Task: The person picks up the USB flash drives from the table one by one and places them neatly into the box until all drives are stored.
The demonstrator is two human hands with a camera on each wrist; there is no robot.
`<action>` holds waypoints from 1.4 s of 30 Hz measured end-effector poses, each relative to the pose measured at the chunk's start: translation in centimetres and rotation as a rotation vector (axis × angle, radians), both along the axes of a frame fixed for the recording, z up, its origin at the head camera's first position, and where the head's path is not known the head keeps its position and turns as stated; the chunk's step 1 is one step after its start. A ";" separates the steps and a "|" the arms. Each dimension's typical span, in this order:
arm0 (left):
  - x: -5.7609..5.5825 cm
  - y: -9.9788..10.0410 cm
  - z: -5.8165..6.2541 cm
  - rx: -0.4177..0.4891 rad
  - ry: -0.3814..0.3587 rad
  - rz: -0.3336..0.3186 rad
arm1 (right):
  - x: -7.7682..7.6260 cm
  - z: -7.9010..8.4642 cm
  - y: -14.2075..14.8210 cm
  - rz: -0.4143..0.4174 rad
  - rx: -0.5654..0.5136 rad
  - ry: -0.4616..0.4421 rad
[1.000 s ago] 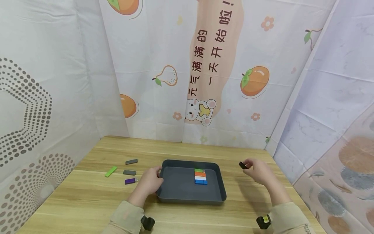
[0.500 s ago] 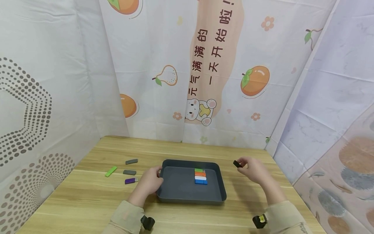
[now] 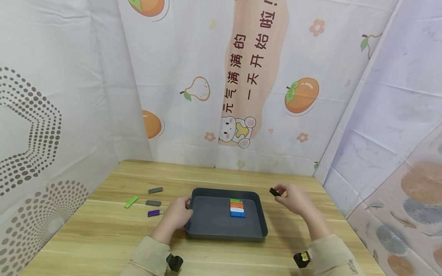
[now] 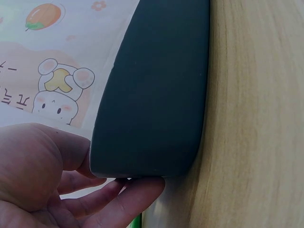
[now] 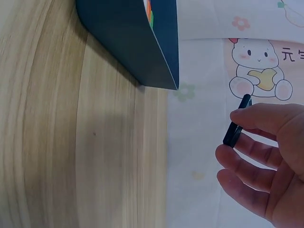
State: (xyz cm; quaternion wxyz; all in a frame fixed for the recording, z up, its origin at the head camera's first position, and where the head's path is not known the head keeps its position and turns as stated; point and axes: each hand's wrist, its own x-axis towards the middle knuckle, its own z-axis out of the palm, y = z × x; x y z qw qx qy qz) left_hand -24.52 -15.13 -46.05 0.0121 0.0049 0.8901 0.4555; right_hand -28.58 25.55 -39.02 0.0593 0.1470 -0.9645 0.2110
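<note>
In the head view, my left hand point(image 3: 178, 213) grips the left wall of a dark grey rectangular tray point(image 3: 224, 237); the left wrist view shows the thumb at the rim and the fingers against the outside. My right hand point(image 3: 292, 199) pinches a black USB flash drive point(image 5: 236, 124) between thumb and fingers, held in the air just right of the tray. Inside the tray, toward its right side, lie a green flash drive point(image 3: 235, 201), an orange one point(image 3: 236, 206), a white one point(image 3: 236, 210) and a blue one point(image 3: 237, 215), stacked in a neat column.
Left of the tray, on the wooden table point(image 3: 103, 237), lie a purple flash drive point(image 3: 154, 213), a lime-green stick point(image 3: 131, 202) and two grey sticks, one nearer point(image 3: 153, 203) and one farther point(image 3: 155, 190). Printed curtains point(image 3: 193, 130) hang behind and at both sides.
My right hand has moved left toward the tray, carrying the black flash drive. The left hand, the tray and the other drives have stayed where they were.
</note>
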 end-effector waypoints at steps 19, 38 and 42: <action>-0.1 0.0 0.0 -0.002 0.002 0.006 | -0.1 0.2 -2.6 0.058 0.018 0.024; -0.2 -0.1 -0.1 0.005 -0.002 0.000 | -0.2 -0.9 -5.7 0.102 0.092 0.027; -0.2 -0.1 -0.2 0.007 0.000 0.000 | -0.2 -1.3 -6.3 0.113 0.095 0.015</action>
